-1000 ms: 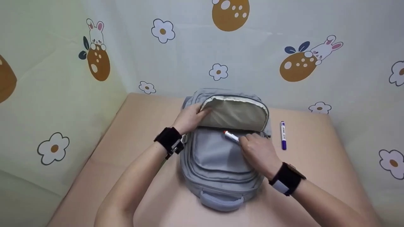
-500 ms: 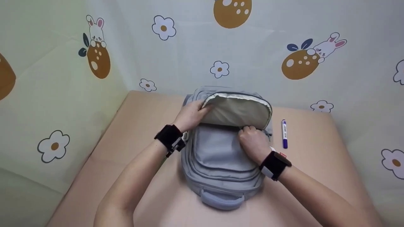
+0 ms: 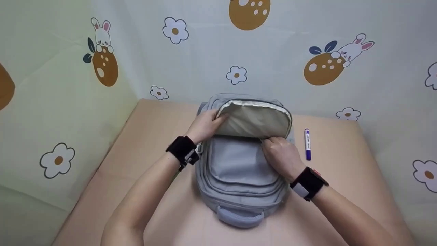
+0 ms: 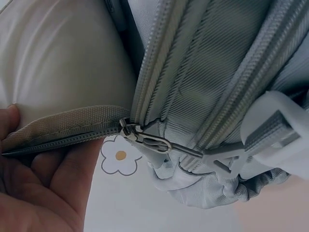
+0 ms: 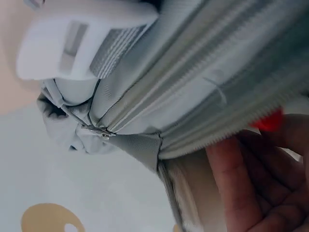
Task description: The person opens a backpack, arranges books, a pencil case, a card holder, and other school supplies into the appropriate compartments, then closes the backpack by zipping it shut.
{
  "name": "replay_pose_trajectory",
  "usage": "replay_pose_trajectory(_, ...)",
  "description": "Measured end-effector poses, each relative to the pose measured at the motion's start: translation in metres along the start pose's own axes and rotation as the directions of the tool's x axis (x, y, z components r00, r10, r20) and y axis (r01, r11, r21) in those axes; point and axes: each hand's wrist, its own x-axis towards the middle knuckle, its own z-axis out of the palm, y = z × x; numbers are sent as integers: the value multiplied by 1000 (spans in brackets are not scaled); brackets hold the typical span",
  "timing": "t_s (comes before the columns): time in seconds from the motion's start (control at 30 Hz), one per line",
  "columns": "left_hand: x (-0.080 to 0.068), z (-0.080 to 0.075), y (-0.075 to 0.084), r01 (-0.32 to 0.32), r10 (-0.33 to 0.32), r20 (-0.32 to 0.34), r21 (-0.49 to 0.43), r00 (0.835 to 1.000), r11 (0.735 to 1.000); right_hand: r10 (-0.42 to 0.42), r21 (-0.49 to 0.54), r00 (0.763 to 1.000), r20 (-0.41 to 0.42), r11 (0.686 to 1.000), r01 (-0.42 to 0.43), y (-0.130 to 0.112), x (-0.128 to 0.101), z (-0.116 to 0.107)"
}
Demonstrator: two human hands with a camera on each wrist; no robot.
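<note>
Left hand (image 3: 205,127) pinches up the cream-lined flap (image 3: 254,119) of the grey fabric backpack (image 3: 239,171) lying flat on the table; right hand (image 3: 281,155), fingers curled round a red-capped marker (image 5: 268,121), sits at the opening's right end.

Peach tabletop (image 3: 153,136) against pale backdrop cloth (image 3: 290,27) with bunnies, flowers.

My backpack (image 3: 239,171) is grey with cream lining; the marker (image 3: 307,145) is purple and white; my bench (image 3: 153,136) is peach.
</note>
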Motion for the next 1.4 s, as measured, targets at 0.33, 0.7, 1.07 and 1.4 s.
replay_pose_trajectory(0.33, 0, 2, -2, 10, -10, 9, -22, 1000, 1000, 176, 128, 983, -48, 977, -169, 52, -26, -60)
replay_pose_trajectory(0.7, -2, 2, -6, 43, -43, 18, -36, 999, 998, 530, 22, 798, 286, 830, -558, 129, -45, -28)
replay_pose_trajectory(1.07, -3, 5, -4, 54, -53, 32, -45, 998, 998, 623, -67, 554, 553, 696, -715, 159, -58, 21)
replay_pose_trajectory(1.4, -4, 4, -4, 61, -59, 37, -49, 998, 997, 653, -154, 577, 491, 717, -680, 150, -59, 34)
